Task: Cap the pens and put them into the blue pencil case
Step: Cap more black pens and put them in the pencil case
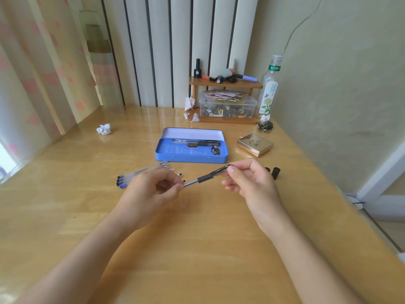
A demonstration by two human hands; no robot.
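Both hands hold one clear pen with a black grip (205, 178) above the wooden table (197, 238). My left hand (151, 191) pinches its rear end; my right hand (249, 183) pinches a black cap over its tip end. The blue pencil case (190, 157) lies open just beyond, its lid tilted back, with one capped pen (197, 142) and a small dark item inside. Several uncapped pens (129, 178) lie on the table behind my left hand, partly hidden by it. Loose black caps (275, 172) stand to the right of my right hand.
A gold box (255, 144) with a small glass item sits right of the case. At the back stand a wooden shelf (225, 84) with small bottles, a clear plastic box (228, 107) and a tall bottle (269, 88). Crumpled paper (104, 129) lies at back left.
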